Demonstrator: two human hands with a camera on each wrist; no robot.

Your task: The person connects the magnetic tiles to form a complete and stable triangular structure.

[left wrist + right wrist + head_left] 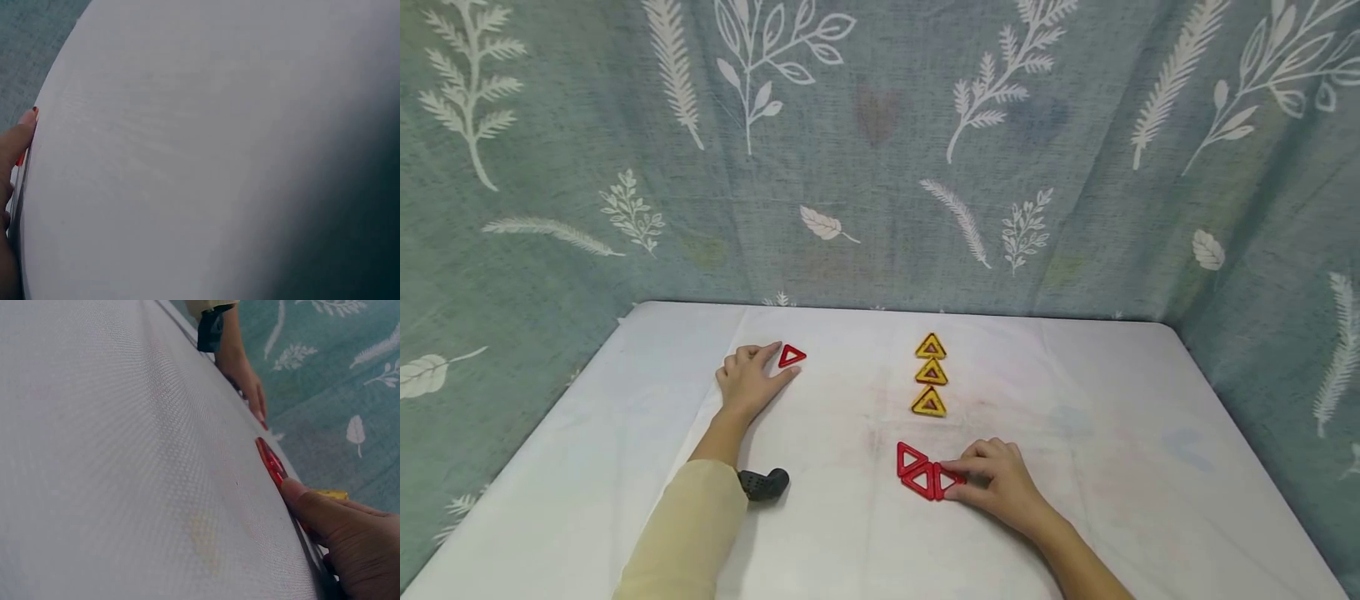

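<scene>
A small red magnetic-looking triangle tile (782,358) lies at the left of the white table. My left hand (748,382) reaches around it, with the index fingertip by its top corner and the thumb apart below. Nearer the front, my right hand (997,483) pinches a red triangle tile (938,483) between thumb and index finger. That tile sits against two joined red triangle tiles (917,492) lying flat. In the right wrist view, the thumb (306,500) presses along a red tile edge (270,459). The left wrist view shows only part of the left hand (14,147).
Three yellow triangle tiles (930,372) with dark centres stand in a column at the table's middle back. A black rounded device (766,484) shows beside the left sleeve (692,525). Behind the white tabletop (1120,467) hangs a leaf-patterned green curtain (880,167).
</scene>
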